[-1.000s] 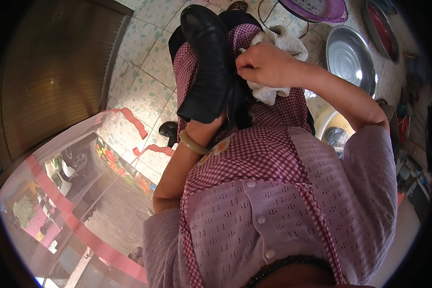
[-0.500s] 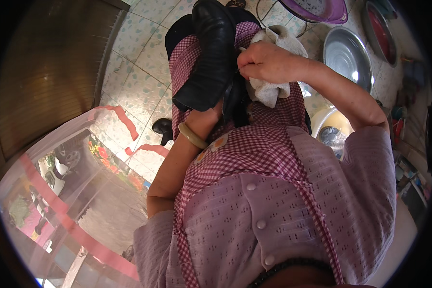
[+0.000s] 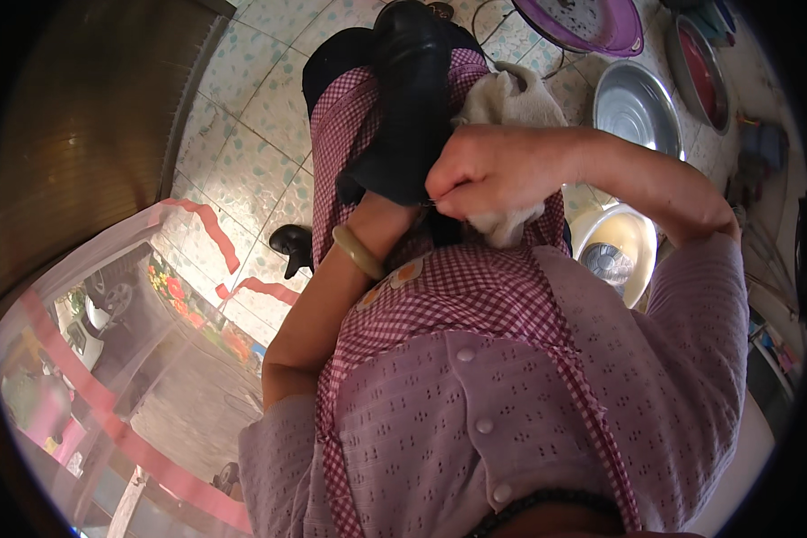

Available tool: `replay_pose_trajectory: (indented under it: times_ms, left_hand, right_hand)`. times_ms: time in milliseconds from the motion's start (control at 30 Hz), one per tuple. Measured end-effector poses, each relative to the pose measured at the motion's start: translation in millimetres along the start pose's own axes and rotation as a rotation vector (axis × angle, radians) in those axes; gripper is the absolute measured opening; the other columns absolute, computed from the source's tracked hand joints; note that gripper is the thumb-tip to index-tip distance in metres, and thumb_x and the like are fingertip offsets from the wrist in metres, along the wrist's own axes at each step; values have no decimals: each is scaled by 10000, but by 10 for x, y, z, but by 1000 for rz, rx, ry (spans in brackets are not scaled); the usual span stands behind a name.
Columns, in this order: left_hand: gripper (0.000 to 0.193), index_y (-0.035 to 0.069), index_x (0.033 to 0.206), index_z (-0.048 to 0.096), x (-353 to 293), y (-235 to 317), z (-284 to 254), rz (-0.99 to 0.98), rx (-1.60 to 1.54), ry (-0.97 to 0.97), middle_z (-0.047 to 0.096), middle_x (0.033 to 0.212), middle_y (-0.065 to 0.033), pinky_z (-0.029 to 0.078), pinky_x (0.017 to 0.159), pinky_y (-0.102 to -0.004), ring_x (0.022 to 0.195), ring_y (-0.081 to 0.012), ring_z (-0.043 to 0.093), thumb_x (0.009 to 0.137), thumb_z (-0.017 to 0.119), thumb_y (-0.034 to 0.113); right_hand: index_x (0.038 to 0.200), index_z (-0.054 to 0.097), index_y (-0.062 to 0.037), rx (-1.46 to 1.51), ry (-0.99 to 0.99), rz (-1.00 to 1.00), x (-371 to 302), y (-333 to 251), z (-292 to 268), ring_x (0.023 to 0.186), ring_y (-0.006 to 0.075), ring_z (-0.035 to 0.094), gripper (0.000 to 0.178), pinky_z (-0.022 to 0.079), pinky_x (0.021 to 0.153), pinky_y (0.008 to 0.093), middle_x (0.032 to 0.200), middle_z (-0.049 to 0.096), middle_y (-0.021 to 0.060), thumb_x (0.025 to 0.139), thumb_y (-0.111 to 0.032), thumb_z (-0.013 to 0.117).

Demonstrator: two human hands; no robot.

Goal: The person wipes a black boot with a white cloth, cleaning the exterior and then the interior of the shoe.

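A black leather boot [image 3: 408,99] lies along my lap, its open top toward me. My left hand [image 3: 393,215] reaches into that opening up to the wrist, so its fingers are hidden. My right hand [image 3: 489,175] is closed in a pinch at the boot's top edge. What its fingertips hold is too small to make out. A white cloth [image 3: 511,97] lies on my right thigh, partly under the right hand. Beneath everything, a pink-and-white checked apron [image 3: 475,287] covers my lap.
At the upper right, a purple basin [image 3: 632,40], a metal basin [image 3: 641,108] and a red-lined basin [image 3: 701,76] stand on the tiled floor [image 3: 242,170]. A cream basin [image 3: 641,255] is by my right elbow. A clear plastic sheet with pink strips [image 3: 81,386] hangs at left.
My right hand has moved toward me, from the boot's side to its top edge. The boot's opening has shifted slightly right, with my left hand still inside.
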State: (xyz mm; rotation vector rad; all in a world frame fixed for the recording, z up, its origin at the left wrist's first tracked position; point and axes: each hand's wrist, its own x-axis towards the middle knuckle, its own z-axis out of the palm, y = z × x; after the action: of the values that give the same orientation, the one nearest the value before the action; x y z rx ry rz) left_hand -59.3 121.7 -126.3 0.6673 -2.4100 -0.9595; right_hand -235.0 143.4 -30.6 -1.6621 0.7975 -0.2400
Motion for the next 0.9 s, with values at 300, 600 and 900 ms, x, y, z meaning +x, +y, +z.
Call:
replay_pose_trajectory:
  times_ms: [300,600,900]
  left_hand:
    - [277,9,1117,570,79,282,-226,-74,-43,-101,567,1072,-226,444,861,-411,1004,-377,545,858,496,77]
    - [298,-9,976,546,-143,437,-585,-159,96,550,583,752,-119,463,589,-347,665,-256,596,789,687,176]
    - [134,20,843,599,165,486,-638,-335,110,207,597,664,-162,465,509,-383,569,-308,597,760,625,121]
  right_hand:
    - [756,600,1,-32,51,184,-181,2,-208,605,118,511,237,401,589,264,632,555,42,841,-207,528]
    - [751,603,-5,133,225,223,-507,159,-227,670,83,495,235,405,638,243,673,552,3,870,-197,537]
    - [821,623,-12,97,317,242,-634,170,-145,678,85,482,240,395,652,242,674,537,6,881,-230,541]
